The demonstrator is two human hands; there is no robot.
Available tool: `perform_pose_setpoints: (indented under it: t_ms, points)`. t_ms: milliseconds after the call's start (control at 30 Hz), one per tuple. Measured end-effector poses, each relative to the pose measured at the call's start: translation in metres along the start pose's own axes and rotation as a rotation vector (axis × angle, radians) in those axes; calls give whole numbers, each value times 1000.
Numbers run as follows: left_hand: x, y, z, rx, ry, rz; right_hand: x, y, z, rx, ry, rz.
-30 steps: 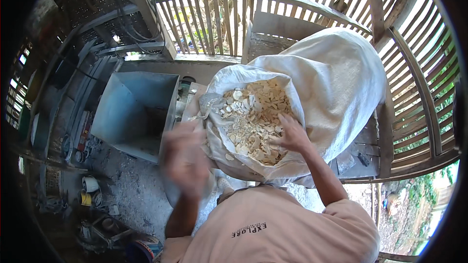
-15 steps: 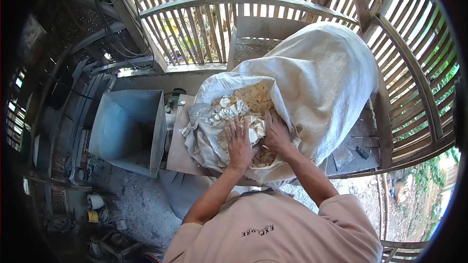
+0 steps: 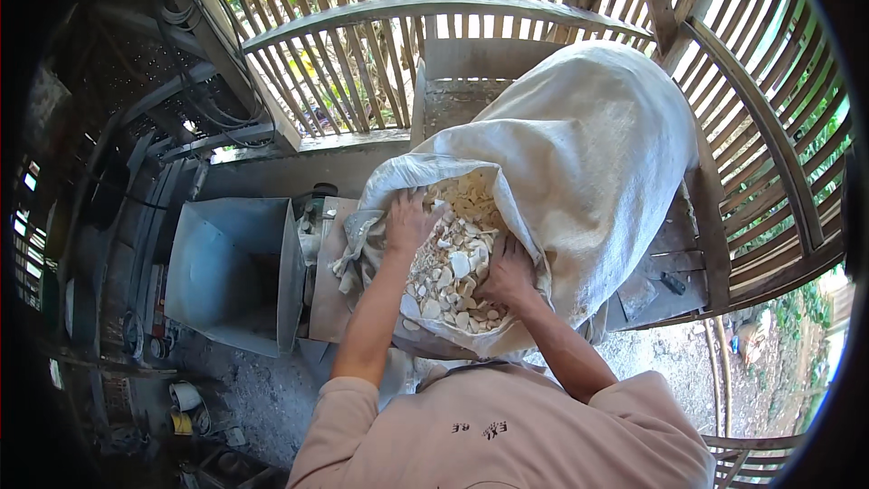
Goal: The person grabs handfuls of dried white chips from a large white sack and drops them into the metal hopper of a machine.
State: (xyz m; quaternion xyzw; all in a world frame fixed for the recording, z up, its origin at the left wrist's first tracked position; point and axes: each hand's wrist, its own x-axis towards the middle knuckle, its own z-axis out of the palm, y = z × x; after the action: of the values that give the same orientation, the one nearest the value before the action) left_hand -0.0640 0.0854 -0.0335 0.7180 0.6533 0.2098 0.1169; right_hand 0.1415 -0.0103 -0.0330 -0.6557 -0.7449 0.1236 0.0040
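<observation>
A big white woven sack (image 3: 597,154) lies on its side, its mouth facing me. Pale dried chips (image 3: 460,263), flat and broken, fill the opening, with finer crumbs toward the back. My left hand (image 3: 410,220) rests at the left of the mouth by the folded rim, fingers apart, holding nothing I can see. At the right side, my right hand (image 3: 510,273) lies on the chips with its fingers spread and thumb pointing left. Its fingertips are partly hidden against the sack's inner wall.
Left of the sack stands a square metal hopper (image 3: 231,276), beside a wooden board (image 3: 330,258). Slatted walls (image 3: 534,23) curve around the back and right. A dark-handled tool (image 3: 672,283) lies on the bench at right. Coiled cable (image 3: 186,0) hangs at upper left.
My left hand has moved left and up from the middle of the chips to the sack's rim, uncovering more chips. My right hand has shifted slightly down, staying at the right side.
</observation>
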Motion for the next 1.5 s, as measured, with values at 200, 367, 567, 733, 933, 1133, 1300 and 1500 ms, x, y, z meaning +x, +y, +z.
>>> perform_pose_setpoints:
  t_ms: [200, 367, 567, 733, 933, 1133, 1300, 1500]
  points:
    - [-13, -13, 21, -97, 109, 42, 42, -8, 25, 279, 149, 11]
    - [-11, -4, 22, -263, 72, 106, 54, -8, 28, 460, 175, -50]
    - [5, -18, 30, -89, 71, 120, 23, -11, 24, 1105, 7, -184]
    - [5, 1, 20, -341, 45, 80, 61, -35, 43, 780, 254, 23]
    - [8, 6, 19, -823, 7, -266, 75, -47, 38, 1322, 470, -301]
    - [-3, 35, 27, -1164, 242, -290, 74, -54, 25, 1632, 494, -134]
    - [-21, 53, 20, -1254, 429, -261, 61, -56, 8, 1613, 549, -193]
    - [-32, 91, -34, -1336, 533, -227, 46, -61, -34, 1489, 677, -345]
